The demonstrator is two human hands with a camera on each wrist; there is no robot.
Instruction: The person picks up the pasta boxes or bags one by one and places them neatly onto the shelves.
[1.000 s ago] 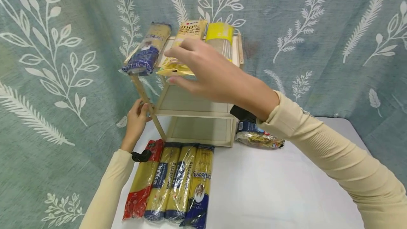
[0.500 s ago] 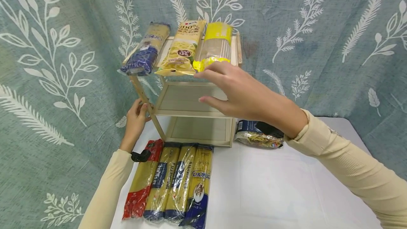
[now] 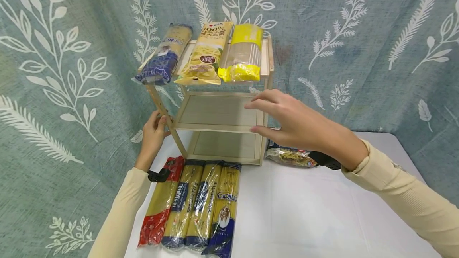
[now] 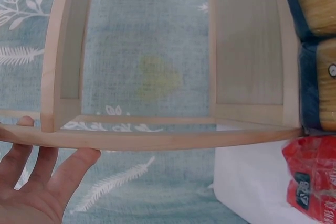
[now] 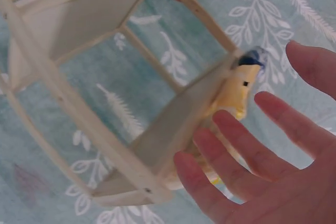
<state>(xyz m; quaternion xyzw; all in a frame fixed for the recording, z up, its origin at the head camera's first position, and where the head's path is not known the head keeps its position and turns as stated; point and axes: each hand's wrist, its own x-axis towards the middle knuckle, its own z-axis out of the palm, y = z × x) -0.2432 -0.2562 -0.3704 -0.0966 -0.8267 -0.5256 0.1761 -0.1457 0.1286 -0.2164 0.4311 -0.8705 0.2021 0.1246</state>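
A wooden shelf rack [image 3: 218, 128] with three tiers stands on the table. My left hand [image 3: 154, 130] grips its left post [image 4: 173, 140]; in the left wrist view fingertips show behind the post, with the thumb against its edge. Three packs lie on the top tier: a blue-ended pasta pack [image 3: 165, 55], a cream-yellow pasta pack [image 3: 206, 55] and a clear noodle pack with yellow ends [image 3: 244, 53]. My right hand [image 3: 287, 116] hovers in front of the rack's right side, fingers spread and slightly bent, holding nothing. The right wrist view also shows these fingers [image 5: 247, 156] apart from the rack.
Before the rack lie a red pasta pack [image 3: 159, 202], two spaghetti packs [image 3: 183, 206] side by side and a yellow-blue pasta pack [image 3: 225, 210]. Another pasta bag [image 3: 288, 156] lies right of the rack on the white table [image 3: 312, 210]. A leaf-patterned curtain [image 3: 322, 19] hangs behind.
My right hand has moved down and to the right, away from the top-tier packs, uncovering the cream-yellow and clear noodle packs. The left hand has stayed on the post.
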